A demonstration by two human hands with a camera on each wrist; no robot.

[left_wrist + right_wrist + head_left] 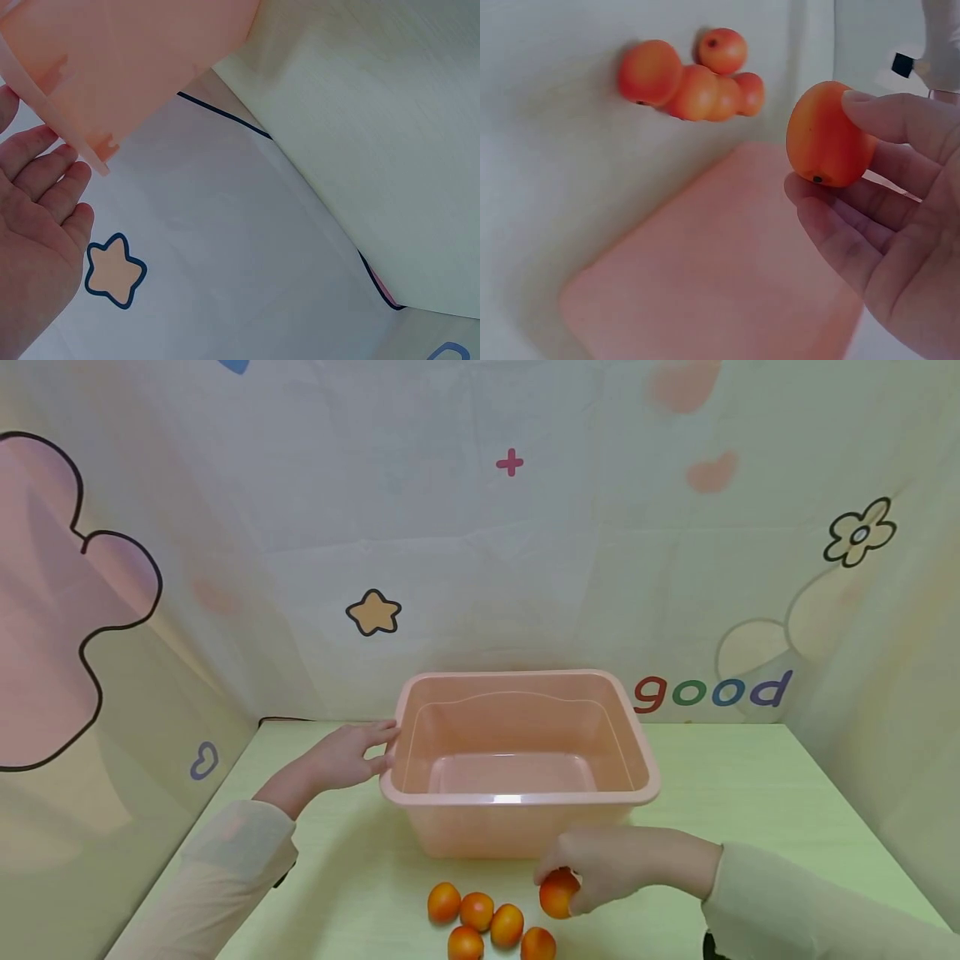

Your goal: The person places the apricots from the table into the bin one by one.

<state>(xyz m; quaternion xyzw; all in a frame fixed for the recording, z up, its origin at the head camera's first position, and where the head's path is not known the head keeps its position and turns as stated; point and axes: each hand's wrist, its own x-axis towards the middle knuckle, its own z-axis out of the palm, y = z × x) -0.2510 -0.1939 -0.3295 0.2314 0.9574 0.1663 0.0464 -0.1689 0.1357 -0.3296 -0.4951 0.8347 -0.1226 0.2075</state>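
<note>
Backdrop: a pale printed cloth (480,527) hangs behind and to both sides, with a star (372,612), a flower and the word "good" (712,691) low on the right

Bench (750,793): light green top, running from near edge to the cloth

Tub (517,760): peach plastic, rectangular, upright at the middle of the bench, toward the far side. Nothing lies in it; bare bottom shows in the head view

Left hand (348,756): at the tub's left rim, fingers straight and relaxed, grip apart, tips touching or just beside the rim; the left wrist view shows the fingers (45,176) right against the rim's edge. Pale sleeve on the forearm

Right hand (611,864): near side of the tub, to the right, grip clamped on one orange fruit (558,893). The right wrist view shows the thumb on top and fingers (855,225) curled beneath it, held above the tub's side wall

Loose fruit (487,922): five more orange pieces bunched on the bench at the near edge, just left of the held one, outside the tub, several touching each other
</note>
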